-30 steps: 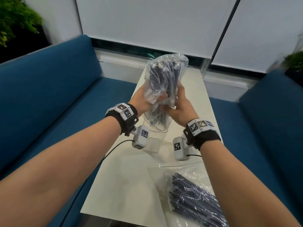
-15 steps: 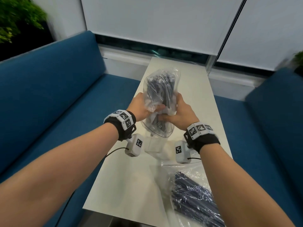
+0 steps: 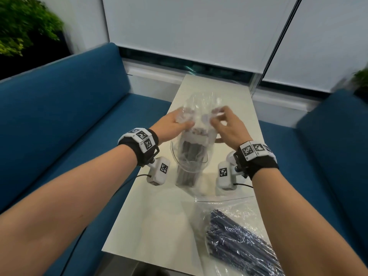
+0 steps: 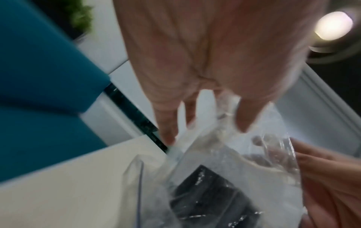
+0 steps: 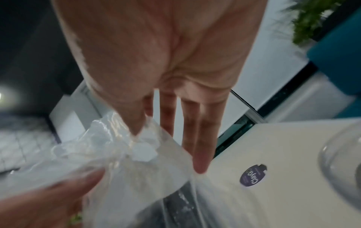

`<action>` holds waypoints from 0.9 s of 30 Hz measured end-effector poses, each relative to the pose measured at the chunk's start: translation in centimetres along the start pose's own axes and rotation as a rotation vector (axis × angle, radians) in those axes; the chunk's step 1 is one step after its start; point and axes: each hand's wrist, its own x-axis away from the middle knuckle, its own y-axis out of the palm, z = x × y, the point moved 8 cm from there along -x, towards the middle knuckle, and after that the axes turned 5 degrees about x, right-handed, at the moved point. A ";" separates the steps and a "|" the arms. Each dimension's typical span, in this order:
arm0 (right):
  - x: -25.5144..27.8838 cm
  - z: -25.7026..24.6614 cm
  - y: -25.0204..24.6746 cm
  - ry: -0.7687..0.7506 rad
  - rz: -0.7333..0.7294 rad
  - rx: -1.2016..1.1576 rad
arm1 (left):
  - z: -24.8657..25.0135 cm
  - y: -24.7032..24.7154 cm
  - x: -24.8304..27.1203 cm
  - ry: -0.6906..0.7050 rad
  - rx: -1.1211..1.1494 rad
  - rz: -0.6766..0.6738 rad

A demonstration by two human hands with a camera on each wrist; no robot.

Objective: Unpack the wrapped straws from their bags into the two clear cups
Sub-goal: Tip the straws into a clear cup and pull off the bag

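A clear cup (image 3: 190,166) stands mid-table, packed with dark wrapped straws (image 3: 187,174). Over it hangs a clear plastic bag (image 3: 199,104), its upper part empty and its lower part draped around the straws. My left hand (image 3: 183,120) pinches the bag's left side and my right hand (image 3: 216,118) pinches its right side, the other fingers spread. Up close, the left hand (image 4: 205,132) and right hand (image 5: 168,149) grip blurred film above the straws (image 4: 210,192). A second clear cup (image 5: 343,162) shows at the right edge.
A second bag of dark straws (image 3: 239,242) lies at the near right of the white table (image 3: 151,226). Blue sofas (image 3: 69,116) flank the table on both sides. A round purple sticker (image 5: 253,175) sits on the tabletop.
The straws have slid out of the upended bag down into the cup. Both hands have moved from the bag's middle up to its emptied top.
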 end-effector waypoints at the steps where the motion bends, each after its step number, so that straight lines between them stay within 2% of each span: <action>1: -0.1 -0.1 0.5 -0.027 -0.035 0.086 | 0.0 -0.2 0.0 -0.007 -0.151 0.030; 2: -0.2 -0.1 0.6 -0.051 -0.044 0.131 | 0.1 -0.6 -0.1 -0.019 -0.202 0.068; 6: -0.2 -0.8 -1.4 -0.073 0.133 0.022 | 1.4 -1.8 0.0 0.006 0.158 0.181; 8: 0.0 -0.8 -1.4 -0.077 0.158 0.019 | 1.8 -1.9 0.2 0.002 0.193 0.169; 9: 0.1 -0.6 -0.8 -0.069 0.102 0.075 | 1.6 -1.6 0.4 -0.031 0.163 0.132; 11: 0.4 0.0 0.8 -0.066 -0.051 0.276 | 0.9 -0.9 1.0 -0.098 -0.051 0.023; 13: 0.7 -0.4 0.2 -0.071 -0.047 0.323 | 1.2 -1.2 1.5 -0.068 -0.214 0.006; 16: 1.4 -2.8 -3.4 -0.088 0.165 0.151 | 4.0 -3.3 2.5 0.047 -0.102 0.156; 18: 2.3 -4.8 -5.9 -0.143 0.296 0.073 | 6.8 -4.8 3.7 0.182 -0.104 0.264; 21: 4.2 -7.5 -8.2 -0.239 0.390 -0.076 | 9.9 -6.6 6.0 0.335 -0.090 0.366; 24: 6.9 -8.8 -9.0 -0.318 0.401 -0.270 | 10.5 -7.3 8.5 0.335 -0.046 0.374; 27: 10.5 -8.6 -8.4 -0.404 0.406 -0.409 | 8.2 -7.6 10.9 0.213 -0.134 0.342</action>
